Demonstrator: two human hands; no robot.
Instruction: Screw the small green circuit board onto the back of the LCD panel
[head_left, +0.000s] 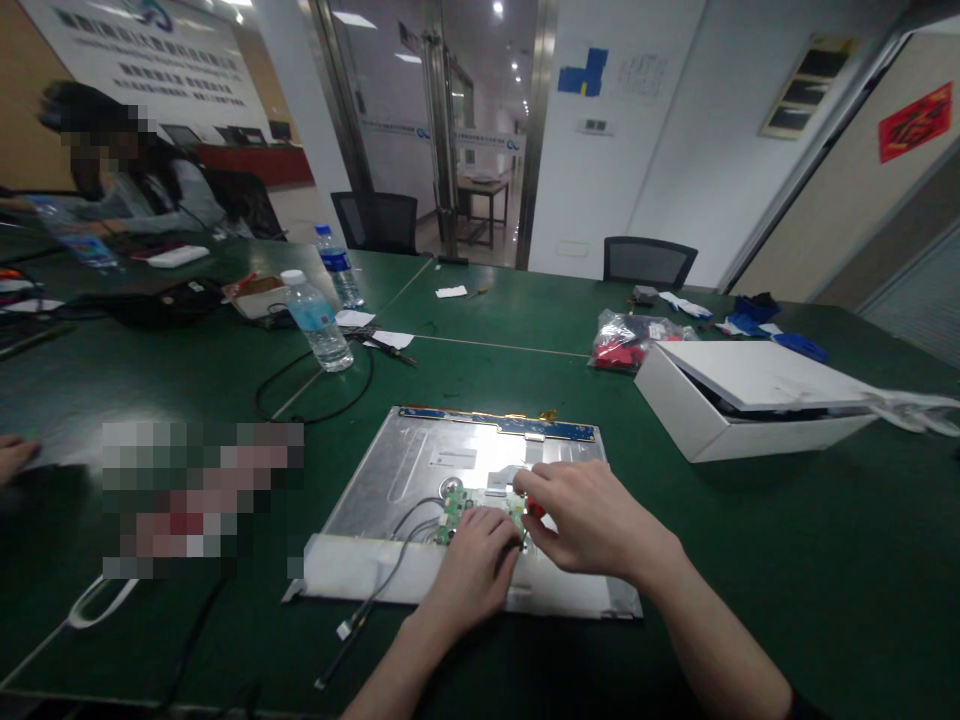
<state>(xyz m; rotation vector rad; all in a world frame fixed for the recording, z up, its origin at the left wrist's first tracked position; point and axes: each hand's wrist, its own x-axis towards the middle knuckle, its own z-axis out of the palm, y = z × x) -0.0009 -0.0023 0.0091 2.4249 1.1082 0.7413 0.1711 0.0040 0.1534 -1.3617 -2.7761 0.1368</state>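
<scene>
A metal-backed display panel point(375, 480) lies flat on the table before me, a blue circuit strip point(487, 422) along its far edge. On its near part is a small green circuit board point(454, 505) with grey cables point(409, 550) running left to loose connectors. My left hand point(480, 560) is closed at the board's near edge, its bent fingertips pressing on it. Above the board's right end, my right hand point(585, 515) grips a red-handled screwdriver point(534, 507), mostly hidden by the fingers. The tip's contact point cannot be made out.
An open-lidded white box point(750, 435) stands at the right, with a plastic bag of red items point(626, 340) behind it. Water bottles point(319, 325), a black cable point(315, 415) and a soldering iron point(390, 347) are to the left. Another person point(142, 190) sits at the far left.
</scene>
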